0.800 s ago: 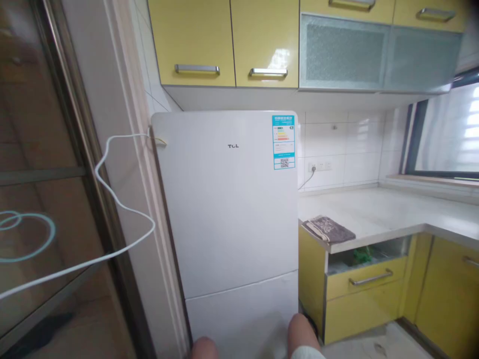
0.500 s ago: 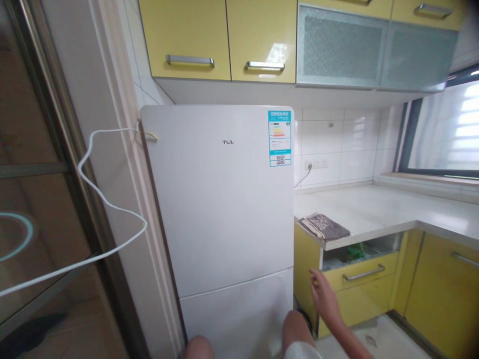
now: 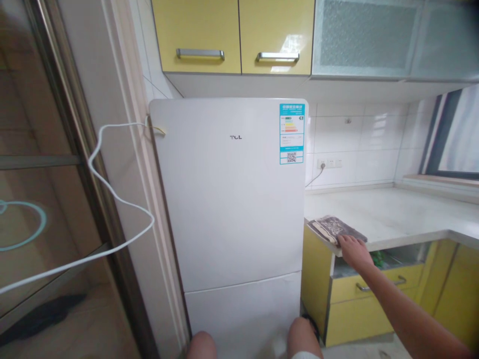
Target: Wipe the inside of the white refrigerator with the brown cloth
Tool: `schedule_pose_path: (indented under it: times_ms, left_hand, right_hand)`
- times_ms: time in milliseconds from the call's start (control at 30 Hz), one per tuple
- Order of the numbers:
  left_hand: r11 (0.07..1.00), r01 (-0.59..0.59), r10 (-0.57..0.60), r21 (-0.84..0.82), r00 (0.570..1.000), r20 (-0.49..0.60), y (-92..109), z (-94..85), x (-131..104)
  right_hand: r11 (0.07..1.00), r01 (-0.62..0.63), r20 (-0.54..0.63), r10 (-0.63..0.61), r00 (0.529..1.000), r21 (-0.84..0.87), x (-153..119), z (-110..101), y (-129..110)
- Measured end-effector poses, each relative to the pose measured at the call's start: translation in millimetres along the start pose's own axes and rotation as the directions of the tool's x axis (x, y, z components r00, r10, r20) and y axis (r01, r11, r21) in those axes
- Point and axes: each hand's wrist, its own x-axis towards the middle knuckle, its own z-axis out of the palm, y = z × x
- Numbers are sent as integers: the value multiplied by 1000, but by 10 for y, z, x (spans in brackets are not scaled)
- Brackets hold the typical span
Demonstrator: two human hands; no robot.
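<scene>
The right hand (image 3: 354,251) reaches to the folded cloth (image 3: 336,230) lying at the corner of the counter (image 3: 396,214), right of centre in the frame, beside the fridge (image 3: 232,209). Its fingers rest on the cloth's near edge; whether they have closed on it cannot be told. The left hand is out of view. The cloth looks soft, light and limp (likely to sag once lifted); a pinch at the overhanging near edge would serve best.

Open countertop (image 3: 396,214) right of the cloth (image 3: 335,229); fridge (image 3: 232,199) blocks the left.
</scene>
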Motion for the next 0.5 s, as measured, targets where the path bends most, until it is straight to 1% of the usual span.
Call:
schedule_pose_path:
  times_ms: [100, 167, 233, 300, 367, 433, 467, 500]
  left_hand:
    - [999, 37, -37, -22, 999, -25, -117, -185, -150]
    - [998, 46, -47, -34, 998, -33, -178, -322, -249]
    - [998, 41, -42, -42, 999, -29, -196, -442, -307]
    - [999, 24, -24, -44, 1000, -17, -181, -541, -331]
    - [999, 1, -1, -44, 1000, 1, -159, -636, -354]
    - [999, -22, 23, -42, 1000, 21, -158, -752, -406]
    - [999, -32, 33, -40, 999, 31, -168, -823, -444]
    - [998, -41, 43, -38, 998, 40, -185, -904, -488]
  right_hand:
    - [1000, -6, 31, 6, 1000, 1, 58, -70, 11]
    - [999, -33, 33, 33, 999, 8, 91, -149, 9]
    - [996, -87, 21, 87, 996, 14, 105, -257, -7]
    - [985, -165, -28, 167, 986, 56, 79, -401, -46]
    - [957, -243, -111, 262, 959, 161, -1, -571, -117]
    - [913, -267, -168, 329, 929, 307, -130, -741, -236]
    - [889, -258, -167, 340, 926, 378, -206, -814, -317]
    - [866, -238, -147, 330, 932, 439, -284, -873, -413]
